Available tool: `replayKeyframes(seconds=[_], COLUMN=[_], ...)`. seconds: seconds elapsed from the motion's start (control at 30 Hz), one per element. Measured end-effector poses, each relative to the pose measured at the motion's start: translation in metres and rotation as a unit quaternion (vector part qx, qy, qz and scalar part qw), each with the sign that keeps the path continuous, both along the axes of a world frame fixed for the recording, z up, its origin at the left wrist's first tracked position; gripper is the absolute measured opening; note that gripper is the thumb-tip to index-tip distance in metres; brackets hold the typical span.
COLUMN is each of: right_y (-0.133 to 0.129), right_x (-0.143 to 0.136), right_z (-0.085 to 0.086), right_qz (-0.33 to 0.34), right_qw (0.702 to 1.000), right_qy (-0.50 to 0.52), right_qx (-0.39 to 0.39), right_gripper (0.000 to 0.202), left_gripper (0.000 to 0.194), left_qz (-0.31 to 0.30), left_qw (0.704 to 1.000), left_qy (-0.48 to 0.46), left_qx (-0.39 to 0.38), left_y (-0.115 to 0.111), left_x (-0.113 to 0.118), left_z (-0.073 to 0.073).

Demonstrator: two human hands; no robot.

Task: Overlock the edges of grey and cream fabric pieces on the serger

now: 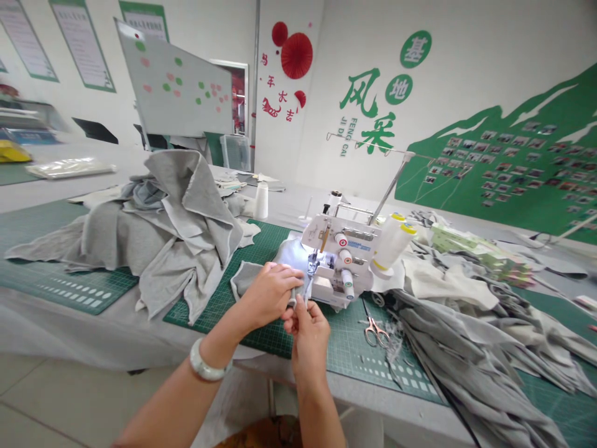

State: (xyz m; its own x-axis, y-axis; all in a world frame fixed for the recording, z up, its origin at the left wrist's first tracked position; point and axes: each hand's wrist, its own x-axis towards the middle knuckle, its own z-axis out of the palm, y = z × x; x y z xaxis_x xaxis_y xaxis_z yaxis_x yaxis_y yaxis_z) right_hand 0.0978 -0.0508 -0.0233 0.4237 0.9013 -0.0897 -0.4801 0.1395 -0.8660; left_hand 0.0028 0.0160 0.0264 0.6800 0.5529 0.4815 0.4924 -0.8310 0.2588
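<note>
A white overlock sewing machine (342, 249) stands on a green cutting mat, its lamp lighting the needle area. Grey fabric (247, 280) lies at the machine's left side, partly on its bed. My left hand (275, 289) rests on this fabric with its fingers bent over the edge. Just in front of the machine, my right hand (310, 330) pinches the same fabric's edge between thumb and fingers. Both hands are close together, and the fabric between them is partly hidden. A pair of scissors (376, 333) with copper-coloured handles lies right of my right hand.
A heap of grey fabric (163, 218) covers the mat at left, near a white thread cone (262, 200). More grey and cream cloth (466, 330) is piled at right. Thread cones (392, 246) stand beside the machine, and thread scraps (395, 339) lie near the scissors.
</note>
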Motion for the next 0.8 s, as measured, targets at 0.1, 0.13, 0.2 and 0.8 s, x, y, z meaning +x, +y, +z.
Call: replayKeyframes(seconds=[0.1, 0.13, 0.2, 0.8], right_y=[0.006, 0.007, 0.010, 0.012], right_x=[0.001, 0.001, 0.002, 0.008], right_z=[-0.001, -0.003, -0.006, -0.006], right_qz=[0.002, 0.001, -0.002, 0.101], right_qw=[1.000, 1.000, 0.999, 0.994], right_qy=[-0.025, -0.029, -0.033, -0.024], right_qx=[0.006, 0.008, 0.011, 0.029], right_gripper=[0.039, 0.038, 0.038, 0.046], left_gripper=[0.027, 0.024, 0.021, 0.031], left_qz=[0.007, 0.012, 0.017, -0.036], left_qw=[1.000, 1.000, 1.000, 0.991], left_qy=[0.001, 0.000, -0.001, 0.091], left_qx=[-0.008, -0.009, -0.010, 0.092], left_y=[0.000, 0.000, 0.000, 0.016], left_x=[0.000, 0.000, 0.000, -0.004], left_z=[0.008, 0.010, 0.011, -0.009])
